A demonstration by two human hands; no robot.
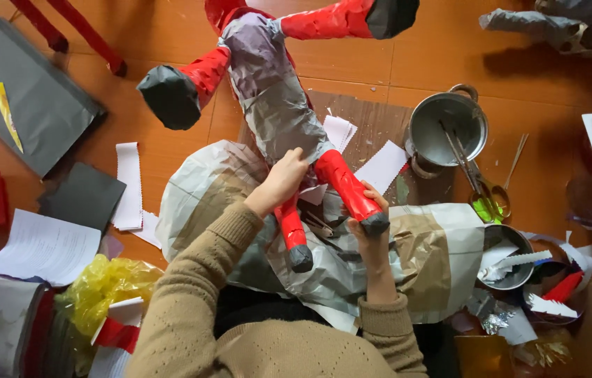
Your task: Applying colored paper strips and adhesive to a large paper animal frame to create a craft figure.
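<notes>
A paper figure (268, 91) with a grey body and red limbs tipped in dark grey is laid on a sheet of grey and tan wrapping paper (436, 252) spread over the lap, its upper limbs reaching out over the orange floor. One red leg (346, 187) is gripped near its dark foot by the right hand (369, 227), fingers curled closed around it. The left hand (282, 178) is pressed, fingers bent, against the figure's hip where the other leg (291, 227) joins. White paper strips (128, 183) are scattered just beside. A steel pot (448, 128) holding scissors (481, 190) is set to the right, and a flat grey paper package (26, 94) lies far left.
</notes>
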